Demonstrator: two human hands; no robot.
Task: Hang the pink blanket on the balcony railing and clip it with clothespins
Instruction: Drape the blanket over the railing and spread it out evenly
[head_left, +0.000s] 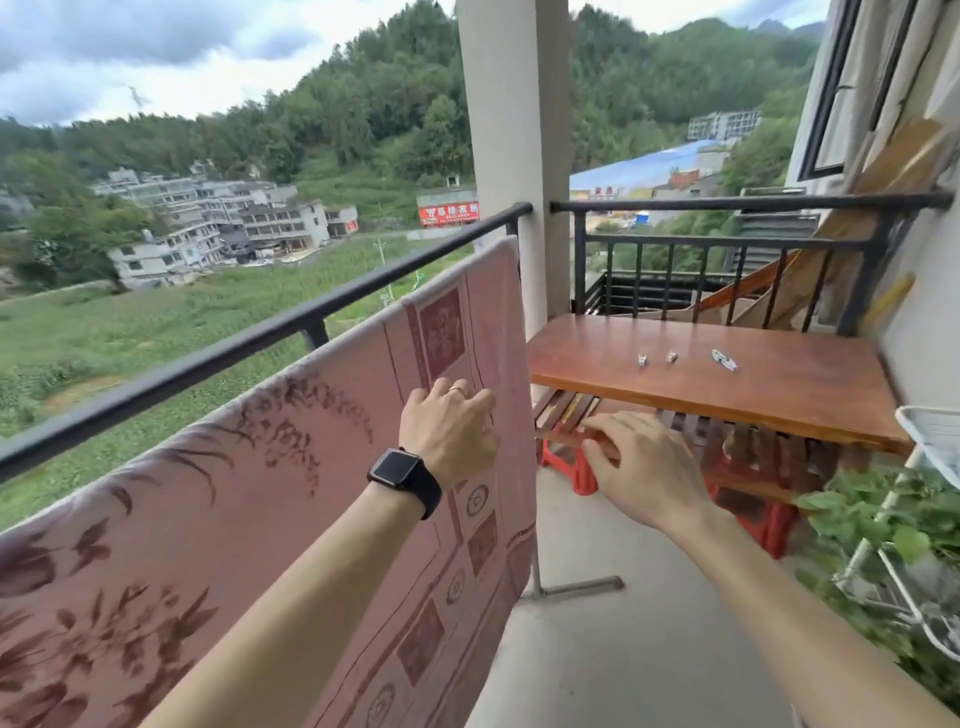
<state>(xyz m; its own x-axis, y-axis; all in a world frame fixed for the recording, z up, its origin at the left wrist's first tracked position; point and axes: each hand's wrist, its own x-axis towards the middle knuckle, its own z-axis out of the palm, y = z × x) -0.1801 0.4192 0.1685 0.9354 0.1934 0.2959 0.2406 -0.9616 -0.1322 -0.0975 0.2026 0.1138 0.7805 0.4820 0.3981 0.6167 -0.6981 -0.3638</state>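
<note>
The black railing (208, 358) runs along the balcony edge, its top bar bare. The pink blanket (260, 519) hangs just inside and below it, draped over what seems to be a drying-rack bar, judging by the grey foot (576, 586) on the floor under its right edge. So by the task's wording it is near the railing, not on it, and no clip shows along its top.

The wooden table (779, 395) stands in the corner, just right of the blanket's end, probably so the clips are within reach. Red stools (576, 467) sit under it. At the far right, a white basket (930, 431) shows only its rim, so I cannot tell what is in it; below it, a green plant (893, 519) grows through a white wire frame.

The left hand (449, 434), with a watch and a ring, rests on the blanket near its right edge, likely steadying or smoothing it. Its fingers bend against the cloth, and I cannot tell whether they pinch it. The right hand (644, 467) is empty, fingers loosely spread, held in the air below the table's front edge, probably heading for the clips.

Three clothespins (671, 356) lie loose on the table, well apart from both hands.
</note>
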